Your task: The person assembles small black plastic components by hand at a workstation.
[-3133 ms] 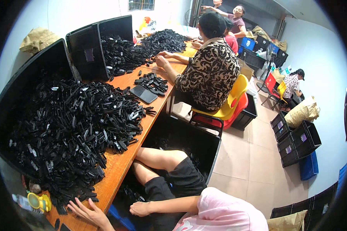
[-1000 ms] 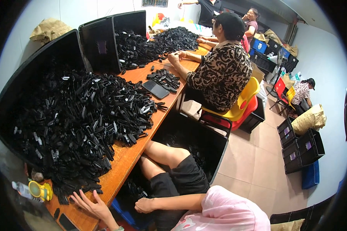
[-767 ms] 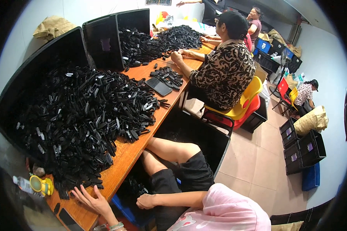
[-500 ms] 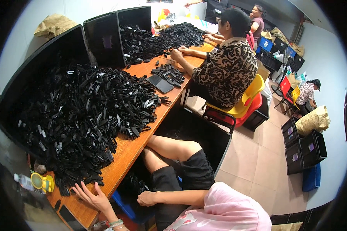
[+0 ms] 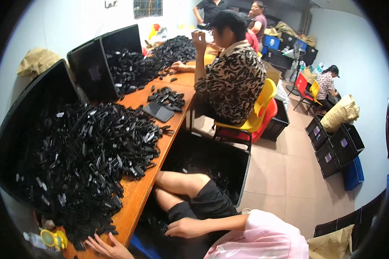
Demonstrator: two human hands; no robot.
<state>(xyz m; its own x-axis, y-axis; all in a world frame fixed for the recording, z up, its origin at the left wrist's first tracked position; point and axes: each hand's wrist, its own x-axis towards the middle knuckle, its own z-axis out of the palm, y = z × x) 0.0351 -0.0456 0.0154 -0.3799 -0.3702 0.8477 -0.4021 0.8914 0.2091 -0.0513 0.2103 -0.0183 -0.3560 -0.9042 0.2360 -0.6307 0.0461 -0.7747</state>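
My left hand [image 5: 106, 247] lies at the lower left on the wooden table, fingers spread and holding nothing. It is beside the near edge of a big heap of small black clip-like plastic pieces [image 5: 95, 151]. The heap spills from a tipped black bin [image 5: 34, 97] onto the tabletop. My right hand [image 5: 188, 227] hangs beside my knee, over more black pieces [image 5: 157, 225] below the table edge. Its fingers are curled together and point down; whatever they hold, if anything, is hidden.
A phone [image 5: 158, 111] and a small pile of pieces [image 5: 170, 98] lie farther along the table [image 5: 136, 190]. A small yellow fan [image 5: 54, 238] and a bottle stand near left. A co-worker [image 5: 233, 82] sits beyond, on a yellow chair [image 5: 266, 99]. Under the table stands a black bin [image 5: 242, 172].
The view has shifted, so the table sits lower in it. My right hand has turned from a fist to fingers pointing down. The co-worker has raised one hand toward the face.
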